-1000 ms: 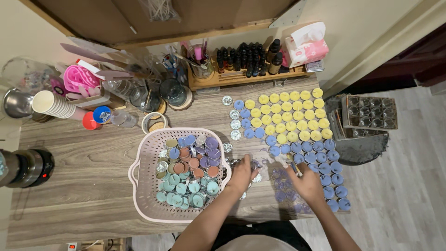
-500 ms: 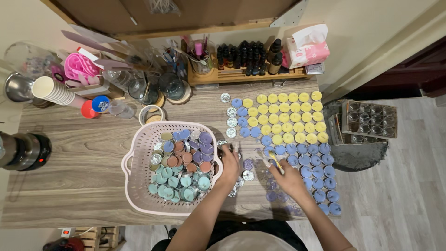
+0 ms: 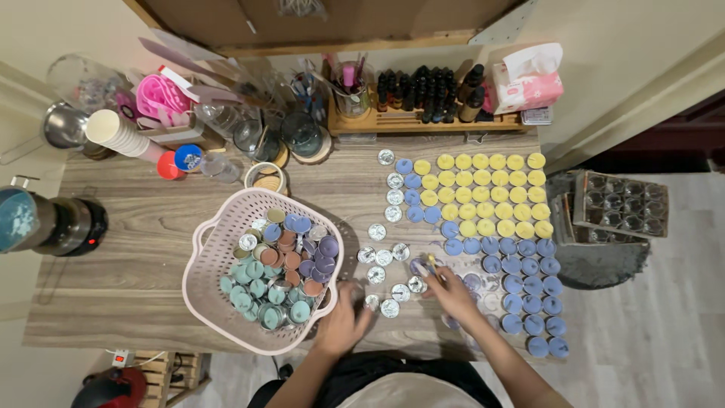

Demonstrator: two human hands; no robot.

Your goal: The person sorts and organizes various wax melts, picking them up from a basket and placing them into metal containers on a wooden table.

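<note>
Beside the pink basket [image 3: 219, 257], the left hand [image 3: 341, 323] curled over loose tins, grip unclear; the right hand [image 3: 451, 293] pinched a small yellow piece over an empty tin [image 3: 420, 266], seemingly filling it.

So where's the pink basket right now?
The basket sits left of centre on the table, just left of the left hand, below the paper cups.

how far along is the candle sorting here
Done: yellow candles and blue ones sit in rows on the table. In hand: the right hand holds something small beside the silver cups. Left: the pink basket remains full.
</note>
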